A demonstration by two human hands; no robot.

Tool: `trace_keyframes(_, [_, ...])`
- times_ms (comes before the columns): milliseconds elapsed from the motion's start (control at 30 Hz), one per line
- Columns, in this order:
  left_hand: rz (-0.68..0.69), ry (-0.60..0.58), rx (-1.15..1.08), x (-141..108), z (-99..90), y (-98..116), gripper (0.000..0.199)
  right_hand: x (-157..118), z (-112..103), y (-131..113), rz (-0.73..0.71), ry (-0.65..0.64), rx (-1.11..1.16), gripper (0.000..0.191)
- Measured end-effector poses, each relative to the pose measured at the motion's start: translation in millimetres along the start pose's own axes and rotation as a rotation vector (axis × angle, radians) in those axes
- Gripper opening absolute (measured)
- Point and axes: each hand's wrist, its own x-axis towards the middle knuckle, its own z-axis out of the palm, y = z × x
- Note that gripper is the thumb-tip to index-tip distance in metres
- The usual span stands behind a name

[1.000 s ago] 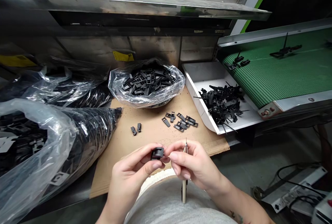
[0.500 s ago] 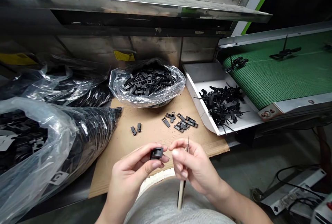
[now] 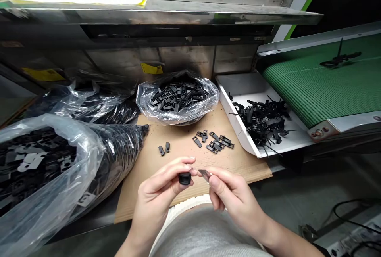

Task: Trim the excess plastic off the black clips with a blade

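Observation:
Between the thumb and fingers of my left hand (image 3: 165, 183) is a small black plastic part (image 3: 185, 178). My right hand (image 3: 230, 189) pinches a knife with a pointed metal blade (image 3: 204, 174), its tip directed left, close to my left fingertips. Whether the blade touches the part cannot be made out. Both hands are above the near edge of a cardboard sheet (image 3: 178, 138). Two small black pieces (image 3: 164, 148) lie on the cardboard beyond my left hand. Several flat black clips (image 3: 216, 144) are scattered farther right.
An open plastic bag of black clips (image 3: 178, 96) stands at the back. Larger bags of black parts (image 3: 119, 146) fill the left. On the right, a white tray (image 3: 238, 126) holds black sprues beneath the end of a green conveyor (image 3: 327, 86); a metal shelf (image 3: 178, 15) runs above.
My right hand has turned the tool so its blade points left instead of up. The black part in my left hand is tilted differently. A piece has dropped off the conveyor's end, and the view has shifted.

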Motion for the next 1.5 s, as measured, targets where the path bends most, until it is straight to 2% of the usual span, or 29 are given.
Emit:
trace_keyframes(167, [0.061,0.031,0.1,-0.9,-2.3,-0.7,0.021,5.6,1.5,-7.5,0.024,-0.061,-0.038,0.034])
trace_keyframes(367, [0.106,0.018,0.114,-0.2,-2.9,-1.4,0.021,10.7,-2.8,-6.4,0.093,-0.183,0.089,0.038])
trace_keyframes(600, [-0.013,-0.023,0.022,-0.5,0.2,0.4,0.016,17.8,-15.0,-2.5,0.149,-0.277,0.182,0.032])
trace_keyframes(767, [-0.113,-0.039,-0.051,1.1,5.8,2.4,0.01,21.1,-19.7,4.0,0.218,-0.366,0.381,0.03])
trace_keyframes(833, [-0.103,-0.026,0.037,4.9,3.4,-0.1,0.01,21.7,-20.8,6.1,0.235,-0.408,0.464,0.029])
trace_keyframes(967, [-0.144,0.101,0.307,14.4,-5.6,-9.4,0.013,22.1,-21.4,8.4,0.263,-0.518,0.514,0.031])
trace_keyframes(1033, [-0.201,0.11,0.298,16.4,-7.2,-12.6,0.016,22.8,-20.8,8.9,0.251,-0.478,0.505,0.031])
trace_keyframes(1100, [-0.235,0.071,0.181,15.2,-4.8,-12.3,0.017,23.7,-19.9,8.1,0.219,-0.386,0.458,0.029])
trace_keyframes(1233, [-0.282,0.013,-0.08,8.5,6.4,-2.2,0.013,24.5,-17.1,0.5,0.086,-0.092,0.184,0.016])
trace_keyframes(1333, [-0.329,0.004,-0.148,4.5,11.1,4.8,0.013,23.9,-13.1,-7.7,-0.071,0.12,-0.08,0.007])
trace_keyframes(1400, [-0.33,0.001,-0.137,3.0,10.1,5.2,0.013,23.7,-9.9,-12.3,-0.195,0.186,-0.232,0.01])
trace_keyframes(1500, [-0.272,0.0,-0.016,1.8,3.7,0.4,0.016,25.0,-6.3,-17.0,-0.336,0.157,-0.378,0.017])
